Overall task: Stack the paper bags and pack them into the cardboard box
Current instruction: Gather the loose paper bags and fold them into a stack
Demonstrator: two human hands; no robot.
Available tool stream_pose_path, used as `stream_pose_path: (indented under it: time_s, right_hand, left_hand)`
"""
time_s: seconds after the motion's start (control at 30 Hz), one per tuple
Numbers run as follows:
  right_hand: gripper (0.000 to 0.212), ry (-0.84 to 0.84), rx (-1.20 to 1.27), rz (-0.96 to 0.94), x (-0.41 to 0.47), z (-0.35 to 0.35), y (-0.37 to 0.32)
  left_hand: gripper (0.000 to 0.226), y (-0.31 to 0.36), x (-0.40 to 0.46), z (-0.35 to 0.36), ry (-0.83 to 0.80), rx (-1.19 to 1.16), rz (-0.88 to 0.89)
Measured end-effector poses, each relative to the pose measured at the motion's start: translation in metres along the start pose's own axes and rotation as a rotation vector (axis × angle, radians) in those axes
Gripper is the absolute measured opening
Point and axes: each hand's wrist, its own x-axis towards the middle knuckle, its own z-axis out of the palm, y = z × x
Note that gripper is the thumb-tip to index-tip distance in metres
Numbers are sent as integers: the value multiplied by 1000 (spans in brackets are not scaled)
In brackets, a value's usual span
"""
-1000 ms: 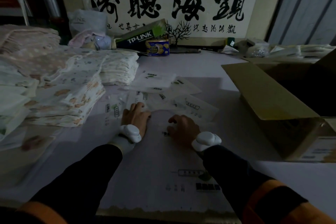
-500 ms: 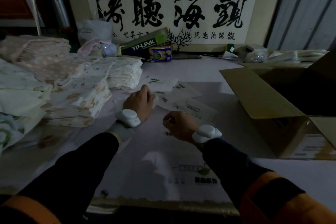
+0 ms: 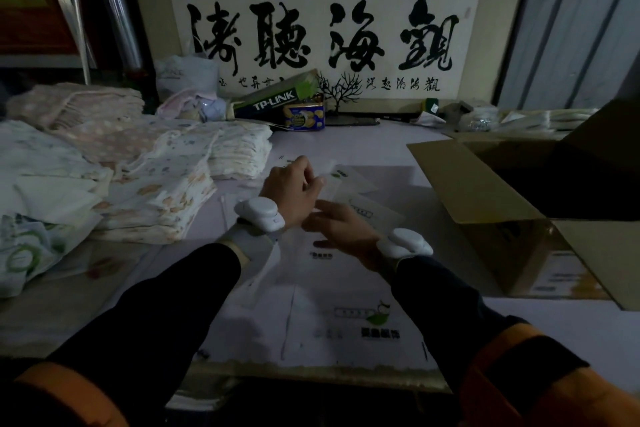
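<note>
Paper bags point(image 3: 349, 184) dim; left hand point(image 3: 294, 191) overlaps them.

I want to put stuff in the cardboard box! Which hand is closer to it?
Right. The right hand lies on the paper bags, nearer the cardboard box; the left hand is farther from it.

A framed scroll point(image 3: 325, 33) leans at the far side of the tabletop, bearing four large brushed characters — 濤 聽 海 觀 — with a row of small brush writing beneath, too cursive to read surely. Below it, slightly left, a dark long box point(image 3: 273, 101) reads "TP-LINK" in white. The printing on the near paper bags point(image 3: 367, 322) and on the blue tin point(image 3: 304, 117) is too blurred to read.
</note>
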Motion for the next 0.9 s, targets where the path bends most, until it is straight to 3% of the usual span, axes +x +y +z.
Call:
stream_pose_path:
  time_s: [0.17, 0.3, 0.4, 0.47, 0.53, 0.63, 0.7, 0.9]
  right_hand:
    - [22, -43, 397, 27, -14, -12, -3]
    - [24, -16, 550, 30, -22, -19, 1]
    - [19, 118, 558, 49, -19, -23, 6]
    - [34, 252, 545, 101, -18, -27, 12]
    - [39, 344, 476, 150, -20, -30, 17]
    - [23, 381, 399, 182, -22, -32, 23]
    - [25, 410, 417, 190, -22, -34, 25]
    - [38, 457, 361, 237, -22, -47, 41]
  left_hand:
    - [25, 19, -7, 5, -145, -200, -85]
    - [35, 30, -16, 14, -272, -389, -190]
    - [34, 31, -19, 18, -344, -531, -235]
    - [35, 28, -21, 21, -377, -547, -239]
    - [36, 25, -25, 24, -359, -494, -234]
    - [35, 13, -29, 29, -259, -336, -242]
    - [32, -1, -31, 30, -229, -223, -282]
    - [25, -38, -39, 32, -308, 43, -395]
